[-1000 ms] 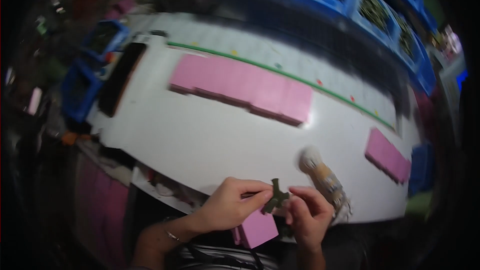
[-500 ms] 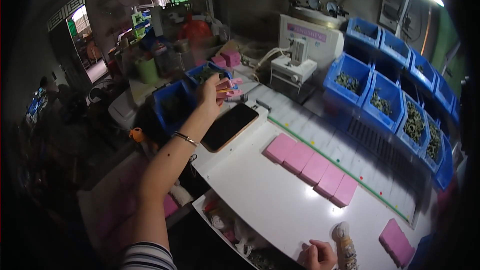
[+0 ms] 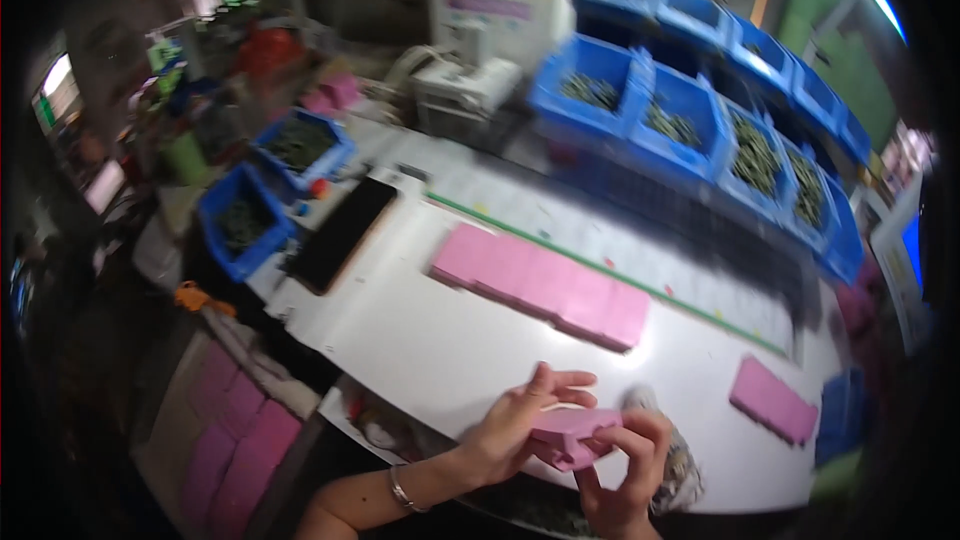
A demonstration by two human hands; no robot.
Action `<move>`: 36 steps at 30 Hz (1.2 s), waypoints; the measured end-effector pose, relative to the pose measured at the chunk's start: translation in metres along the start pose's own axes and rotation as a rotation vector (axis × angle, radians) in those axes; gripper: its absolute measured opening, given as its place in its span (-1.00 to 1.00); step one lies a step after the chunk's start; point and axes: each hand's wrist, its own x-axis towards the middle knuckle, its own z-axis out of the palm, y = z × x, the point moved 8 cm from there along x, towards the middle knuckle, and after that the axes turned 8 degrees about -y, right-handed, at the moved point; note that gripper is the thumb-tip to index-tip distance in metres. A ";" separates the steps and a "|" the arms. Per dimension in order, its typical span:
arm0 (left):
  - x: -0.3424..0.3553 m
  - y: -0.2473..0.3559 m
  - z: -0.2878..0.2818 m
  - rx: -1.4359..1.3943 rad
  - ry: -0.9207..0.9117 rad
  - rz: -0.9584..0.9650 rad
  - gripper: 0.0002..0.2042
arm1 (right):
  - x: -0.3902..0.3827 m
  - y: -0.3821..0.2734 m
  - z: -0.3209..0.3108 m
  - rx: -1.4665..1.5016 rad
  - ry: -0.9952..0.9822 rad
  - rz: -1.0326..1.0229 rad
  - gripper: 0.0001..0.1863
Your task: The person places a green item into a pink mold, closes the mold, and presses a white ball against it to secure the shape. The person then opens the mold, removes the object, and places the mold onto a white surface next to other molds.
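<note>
The pink block (image 3: 572,434) was up in front of the person, between the two hands, over the near edge of the white table (image 3: 430,360). Think of that block as the middle of a clock. The left hand (image 3: 508,428) was at 9 o'clock, touching the block. Its top fingers were spread out, but you could not tell if its lower fingers gripped. A shiny bracelet (image 3: 404,490) was on that wrist. The right hand (image 3: 632,468) was at 4 o'clock, with its bent fingers and thumb pinching the block's right end.

Just past the right hand, at 3 o'clock, a pale bundle (image 3: 676,465) lay on the table, partly hidden and blurry. A row of pink blocks (image 3: 540,285) lay at 12 o'clock, beside a long green strip (image 3: 650,292). More pink pieces (image 3: 773,400) lay near 3 o'clock, well apart from the hands.

A flat black slab (image 3: 345,235) was at 10 o'clock. Beyond it sat two blue bins (image 3: 262,256) with dull green bits inside. Other blue tubs (image 3: 580,122) stood in rows toward 1 o'clock, and some held green bits too. At 9 o'clock, lower than the table, was a pink pile (image 3: 240,440).
</note>
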 end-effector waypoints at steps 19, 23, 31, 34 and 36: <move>0.022 -0.051 -0.003 -0.223 0.090 -0.203 -0.24 | -0.046 0.042 -0.018 -0.003 -0.347 0.002 -0.57; 0.026 -0.048 0.004 -0.123 0.053 -0.177 -0.28 | -0.036 0.078 -0.029 -0.465 -0.365 0.234 -0.45; 0.027 -0.044 0.000 -0.031 0.066 -0.126 -0.31 | -0.018 0.034 -0.027 -0.475 -0.458 0.031 -0.43; 0.028 -0.036 0.004 0.004 0.076 -0.085 -0.31 | -0.059 0.061 0.006 -0.409 -0.704 0.130 -0.41; 0.026 -0.035 0.002 0.068 0.097 -0.099 -0.32 | -0.070 0.066 0.001 -0.409 -0.690 0.169 -0.33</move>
